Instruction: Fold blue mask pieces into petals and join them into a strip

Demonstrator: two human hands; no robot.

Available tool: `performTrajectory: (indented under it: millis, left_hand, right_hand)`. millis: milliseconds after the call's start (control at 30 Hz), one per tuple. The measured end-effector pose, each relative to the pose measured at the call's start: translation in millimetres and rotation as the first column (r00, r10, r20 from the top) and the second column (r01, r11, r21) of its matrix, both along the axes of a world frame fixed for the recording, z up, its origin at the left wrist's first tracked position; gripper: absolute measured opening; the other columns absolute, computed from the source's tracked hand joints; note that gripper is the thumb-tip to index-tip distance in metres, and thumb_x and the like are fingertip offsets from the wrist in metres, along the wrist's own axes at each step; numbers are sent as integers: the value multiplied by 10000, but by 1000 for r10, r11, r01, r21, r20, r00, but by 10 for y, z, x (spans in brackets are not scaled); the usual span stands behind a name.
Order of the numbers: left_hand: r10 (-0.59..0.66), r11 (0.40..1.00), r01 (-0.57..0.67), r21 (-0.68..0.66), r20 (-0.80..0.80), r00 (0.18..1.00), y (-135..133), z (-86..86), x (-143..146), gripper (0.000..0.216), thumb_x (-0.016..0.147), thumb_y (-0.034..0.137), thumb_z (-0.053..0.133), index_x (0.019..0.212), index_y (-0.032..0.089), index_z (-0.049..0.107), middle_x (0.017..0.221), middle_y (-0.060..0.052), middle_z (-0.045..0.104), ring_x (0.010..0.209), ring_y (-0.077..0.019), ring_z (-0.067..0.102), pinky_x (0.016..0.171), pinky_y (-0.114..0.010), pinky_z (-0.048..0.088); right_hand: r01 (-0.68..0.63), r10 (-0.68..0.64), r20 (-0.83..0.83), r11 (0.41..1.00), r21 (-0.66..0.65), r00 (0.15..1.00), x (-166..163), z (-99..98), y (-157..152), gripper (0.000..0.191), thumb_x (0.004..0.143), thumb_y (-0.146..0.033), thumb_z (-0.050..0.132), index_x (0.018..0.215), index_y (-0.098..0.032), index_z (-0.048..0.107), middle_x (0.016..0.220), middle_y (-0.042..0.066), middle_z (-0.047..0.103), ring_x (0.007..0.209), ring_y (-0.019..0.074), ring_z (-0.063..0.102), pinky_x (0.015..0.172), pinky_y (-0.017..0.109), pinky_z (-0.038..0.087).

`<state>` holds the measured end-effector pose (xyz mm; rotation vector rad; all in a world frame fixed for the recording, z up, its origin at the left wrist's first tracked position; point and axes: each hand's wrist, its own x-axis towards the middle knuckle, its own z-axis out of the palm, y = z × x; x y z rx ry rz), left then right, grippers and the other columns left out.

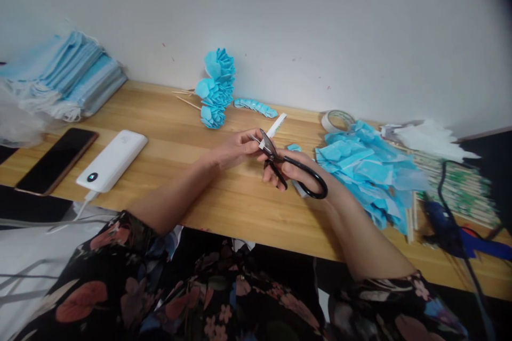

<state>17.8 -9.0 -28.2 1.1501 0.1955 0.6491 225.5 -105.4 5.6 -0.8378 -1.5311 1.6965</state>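
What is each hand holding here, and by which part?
The right hand holds black-handled metal scissors by the handle loops. The left hand pinches a narrow white strip at its near end, beside the blades.

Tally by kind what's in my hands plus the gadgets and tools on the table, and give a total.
Scissors, in right hand: 1
White strip, in left hand: 1
Phone: 1
Power bank: 1
Tape roll: 1
Glue gun: 1
Total: 6

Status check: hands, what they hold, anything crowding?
Right hand shut on black scissors. Left hand pinches white strip at the blades. Blue cut pieces piled just right.
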Motion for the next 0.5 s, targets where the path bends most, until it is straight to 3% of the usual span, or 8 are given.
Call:
performTrajectory:
  millis: [133,500]
  left_hand:
    - [-9,1000,9,2,7,1000,1,-4,3,561,737,676,927,909,175,739,781,-8,674,780,-146,662,866,-333,538]
    - [-56,998,55,18,47,997,-6,7,0,518,794,646,901,907,175,717,868,-27,699,722,-115,592,869,-345,535]
  right_hand:
    - [42,-42,9,999,-8,999,-22,53,-28,644,956,-697,708,1301,-154,698,933,72,747,708,123,647,561,218,534]
    - [-27,27,10,999,26,1000,1,-40,30,651,985,-705,658,1320,-146,671,899,49,720,606,95,597,500,215,498]
